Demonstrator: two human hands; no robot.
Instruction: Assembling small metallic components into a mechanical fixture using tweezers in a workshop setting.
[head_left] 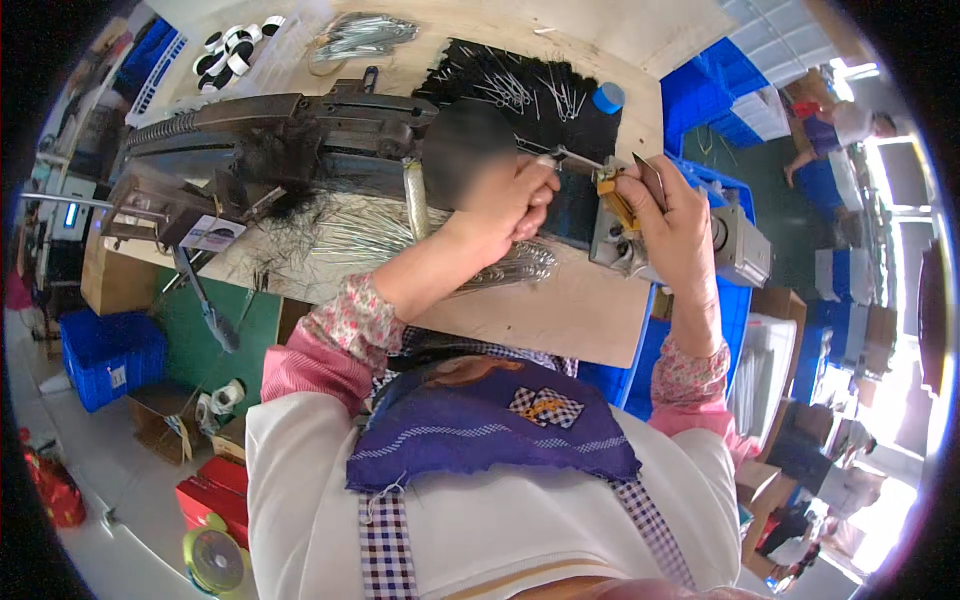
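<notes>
My left hand [510, 208] is closed over the bench, its fingers curled and its fingertips at the end of a thin metal rod [582, 159]. The rod runs right, to a small fixture [622, 248] with a yellow part [616, 204]. My right hand [678, 222] is closed beside that fixture, its thumb against the yellow part. A dark pointed tool [650, 178] sticks up between its thumb and fingers; its other end is hidden in the palm. Just beyond my hands, several thin looped metal pieces [510, 90] lie on a black cloth [455, 62].
A long dark machine [350, 128] covers the bench's left part. More thin metal rods [365, 235] lie in front of it. A blue cap [608, 97] sits at the cloth's right edge. Black-and-white rolls [235, 50] fill a clear tray behind. Blue crates [705, 85] stand right.
</notes>
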